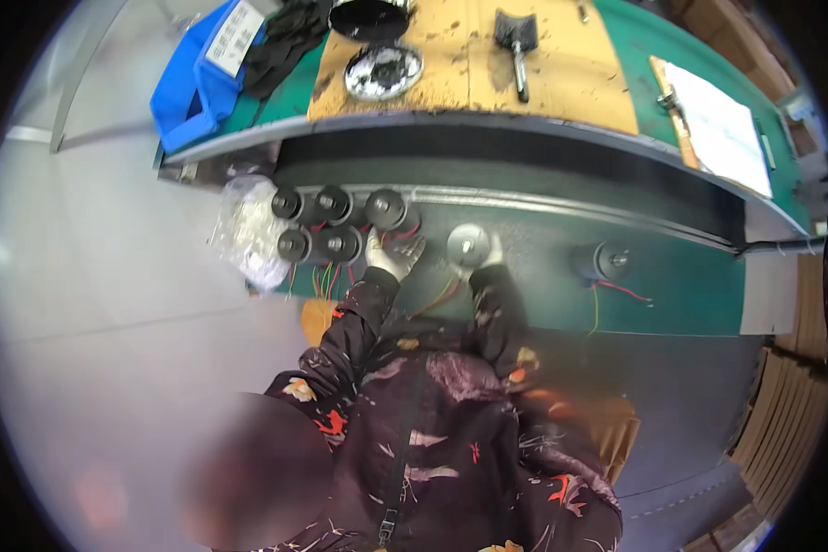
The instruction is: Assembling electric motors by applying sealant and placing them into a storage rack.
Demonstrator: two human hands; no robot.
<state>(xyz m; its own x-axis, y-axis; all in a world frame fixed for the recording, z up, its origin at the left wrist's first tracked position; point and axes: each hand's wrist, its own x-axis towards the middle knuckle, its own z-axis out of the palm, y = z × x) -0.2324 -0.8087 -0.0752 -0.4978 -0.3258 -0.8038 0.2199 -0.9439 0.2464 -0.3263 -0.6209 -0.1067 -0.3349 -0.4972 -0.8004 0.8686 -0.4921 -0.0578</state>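
Observation:
Both my hands wear pale gloves and reach over the green bench. My right hand grips the side of a small electric motor with a bright silver top and a short shaft pointing up. Red and yellow wires trail from this motor toward my body. My left hand is open, its thumb and fingers apart, just in front of a dark grey motor; whether it touches that motor I cannot tell. Several similar dark motors stand in two rows to the left, with coloured wires hanging toward me.
One more grey motor sits at the right. A clear plastic bag lies at the bench's left end. The raised shelf holds stained cardboard, a black-smeared lid, a scraper, a clipboard and a blue bin.

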